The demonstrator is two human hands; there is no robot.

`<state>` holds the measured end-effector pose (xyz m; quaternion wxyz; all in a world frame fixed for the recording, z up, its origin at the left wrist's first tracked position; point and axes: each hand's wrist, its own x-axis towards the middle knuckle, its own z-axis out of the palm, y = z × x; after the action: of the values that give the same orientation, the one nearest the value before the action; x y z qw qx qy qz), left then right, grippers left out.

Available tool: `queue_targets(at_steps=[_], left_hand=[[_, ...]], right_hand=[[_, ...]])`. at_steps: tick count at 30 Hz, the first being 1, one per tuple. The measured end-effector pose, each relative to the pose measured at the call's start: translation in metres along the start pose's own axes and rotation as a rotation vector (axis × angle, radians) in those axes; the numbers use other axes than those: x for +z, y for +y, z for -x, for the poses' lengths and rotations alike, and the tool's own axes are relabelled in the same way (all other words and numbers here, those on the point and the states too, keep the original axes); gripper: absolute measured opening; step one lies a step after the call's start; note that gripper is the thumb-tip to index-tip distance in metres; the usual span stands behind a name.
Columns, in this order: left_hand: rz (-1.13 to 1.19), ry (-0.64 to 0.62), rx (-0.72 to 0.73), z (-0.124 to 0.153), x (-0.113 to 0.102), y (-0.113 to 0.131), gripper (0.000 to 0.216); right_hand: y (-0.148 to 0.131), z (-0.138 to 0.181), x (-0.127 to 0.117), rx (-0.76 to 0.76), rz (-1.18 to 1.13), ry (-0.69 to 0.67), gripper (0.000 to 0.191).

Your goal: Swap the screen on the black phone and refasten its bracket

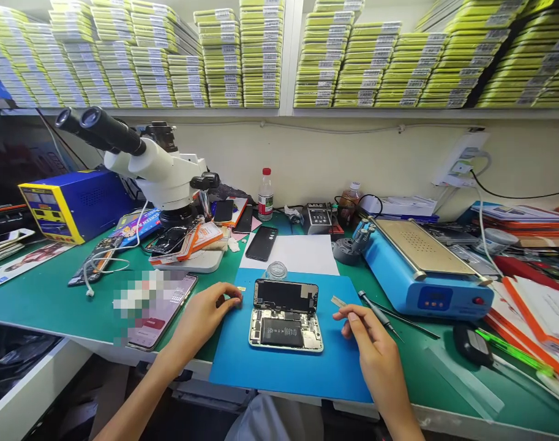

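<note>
An opened phone [286, 332] lies on the blue mat [242, 367], its battery and inner parts bare. Its dark screen [285, 297] is raised along the far long side. To the phone's left, my left hand [210, 309] rests at the mat's edge with fingers curled together. A tiny yellowish piece [241, 288] shows just beyond those fingertips. My right hand [373, 340] is over the mat's right side, fingers bent and drawn close. Against its index fingertip appears a small pale strip [338, 302]; whether it is gripped or only lies there is unclear.
Left of the mat lies a lit phone [157, 321], with a microscope [164, 165] behind it. At right are a screwdriver [375, 311], tweezers [417, 324] and a blue heating plate [426, 294]. Behind the opened phone stands a small clear jar [276, 270].
</note>
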<state>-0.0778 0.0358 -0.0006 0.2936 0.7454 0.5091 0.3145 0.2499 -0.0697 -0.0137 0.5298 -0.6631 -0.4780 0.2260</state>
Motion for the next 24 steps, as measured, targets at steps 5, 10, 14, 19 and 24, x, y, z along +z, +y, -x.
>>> queue_targets(at_steps=[5,10,14,19,24], left_hand=[[0.169,0.016,-0.016,0.003,0.009,0.019,0.033],[0.200,-0.076,0.047,0.003,0.050,0.059,0.017],[0.156,-0.102,0.087,-0.001,0.077,0.082,0.012],[0.121,-0.103,0.085,-0.005,0.090,0.087,0.011],[0.115,-0.130,0.074,-0.007,0.096,0.085,0.013]], right_hand=[[-0.003,0.002,0.001,0.000,-0.018,-0.020,0.034],[-0.006,0.003,0.002,-0.021,-0.038,-0.017,0.032],[-0.008,0.004,0.002,-0.025,-0.047,-0.022,0.031],[-0.008,0.004,0.001,-0.030,-0.058,-0.024,0.031],[-0.007,0.004,0.001,-0.018,-0.069,-0.033,0.032]])
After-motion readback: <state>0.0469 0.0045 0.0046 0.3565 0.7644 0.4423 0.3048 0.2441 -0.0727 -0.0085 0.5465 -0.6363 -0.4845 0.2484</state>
